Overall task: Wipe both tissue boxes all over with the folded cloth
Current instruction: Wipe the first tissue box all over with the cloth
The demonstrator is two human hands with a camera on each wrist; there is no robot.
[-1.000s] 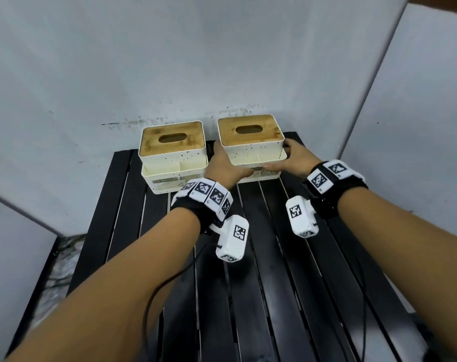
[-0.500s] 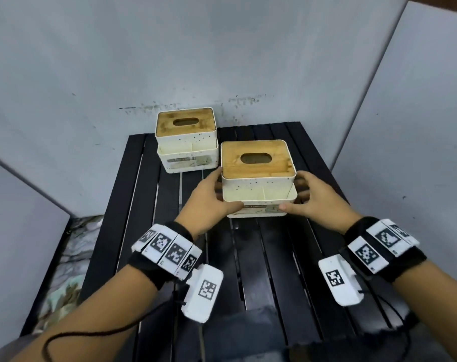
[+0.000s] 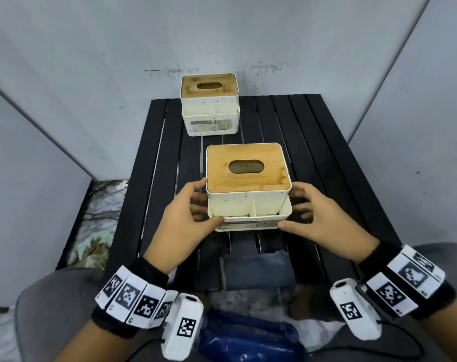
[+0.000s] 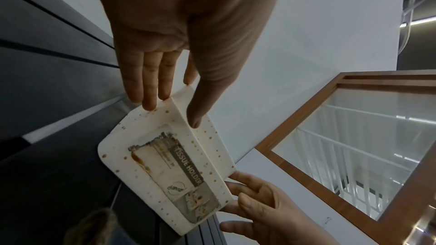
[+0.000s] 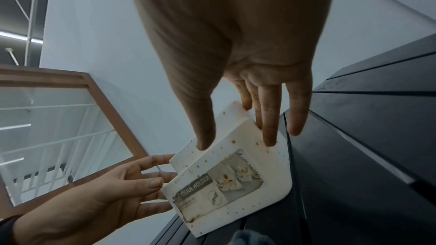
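Observation:
The near tissue box, white with brown speckles and a wooden slotted lid, stands at the middle of the black slatted table. My left hand grips its left front corner, thumb on the front wall. My right hand holds the right front corner the same way. The wrist views show the stained "TISSUE HOLDER" label on the box, with each thumb and fingers straddling a corner. The second tissue box stands at the back left. The folded dark cloth lies at the table's near edge, untouched.
Grey panels close in the table at the back and on both sides. A blue plastic item lies on my lap below the table edge. Patterned floor shows to the left of the table.
Both hands have brought the right-hand box from the back of the table, beside the other box, to the middle near me. The other box has stayed in place.

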